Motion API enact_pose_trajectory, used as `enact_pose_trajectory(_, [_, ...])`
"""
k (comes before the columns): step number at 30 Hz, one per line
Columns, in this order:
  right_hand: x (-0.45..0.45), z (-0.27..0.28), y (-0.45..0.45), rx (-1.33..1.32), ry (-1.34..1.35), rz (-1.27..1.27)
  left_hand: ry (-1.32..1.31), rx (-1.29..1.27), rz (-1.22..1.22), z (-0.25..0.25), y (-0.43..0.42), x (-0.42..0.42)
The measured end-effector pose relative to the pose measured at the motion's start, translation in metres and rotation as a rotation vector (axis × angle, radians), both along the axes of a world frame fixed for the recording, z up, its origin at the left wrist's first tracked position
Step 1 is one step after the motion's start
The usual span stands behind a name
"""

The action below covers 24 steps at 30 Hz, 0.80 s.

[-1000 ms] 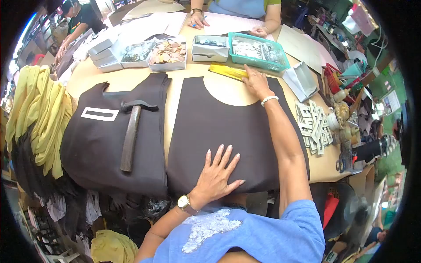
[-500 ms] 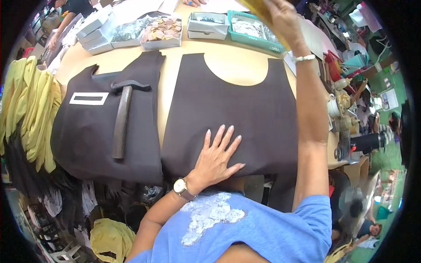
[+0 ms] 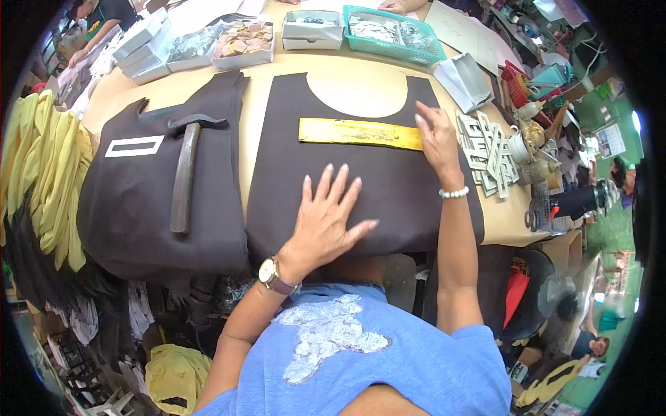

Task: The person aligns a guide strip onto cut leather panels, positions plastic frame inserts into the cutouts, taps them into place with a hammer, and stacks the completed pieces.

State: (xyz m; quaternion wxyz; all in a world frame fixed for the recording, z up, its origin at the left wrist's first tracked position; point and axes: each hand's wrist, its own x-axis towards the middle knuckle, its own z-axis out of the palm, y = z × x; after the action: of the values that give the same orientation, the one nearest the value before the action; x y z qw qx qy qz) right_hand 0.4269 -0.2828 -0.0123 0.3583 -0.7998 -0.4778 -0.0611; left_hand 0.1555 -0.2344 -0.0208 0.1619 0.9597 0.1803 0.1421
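Note:
A dark fabric piece [image 3: 361, 194] with a curved neckline lies flat on the table. My left hand [image 3: 325, 220] rests on its lower part, fingers spread. Across the upper part, below the neckline, lies a yellow strip [image 3: 361, 133]. My right hand [image 3: 438, 139] is at the strip's right end, thumb and fingers closed on that end. On the left, a stack of dark pieces [image 3: 152, 208] carries a hammer [image 3: 184, 173] and a white rectangular frame [image 3: 134, 146].
Behind the fabric stand a box of tan pieces [image 3: 243, 43], a white box [image 3: 312, 31] and a teal basket [image 3: 395, 35]. Pale frames [image 3: 489, 152] are piled at right; yellow cloth [image 3: 45, 166] hangs at left. Other people are around the table.
The yellow strip went from beyond the neckline, up through the air, and down onto the dark piece with my right hand. My left hand has stayed on the fabric.

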Motion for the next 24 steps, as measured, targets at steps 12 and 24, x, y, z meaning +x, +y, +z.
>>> enact_pose_trajectory(12, [-0.036,-0.038,-0.077,-0.165,-0.03,-0.161,0.009,0.096,0.335,-0.038,0.045,0.011])
enact_pose_trajectory(24, [-0.024,-0.03,-0.064,-0.126,0.111,-0.141,0.024,0.122,0.431,-0.027,0.06,0.032])
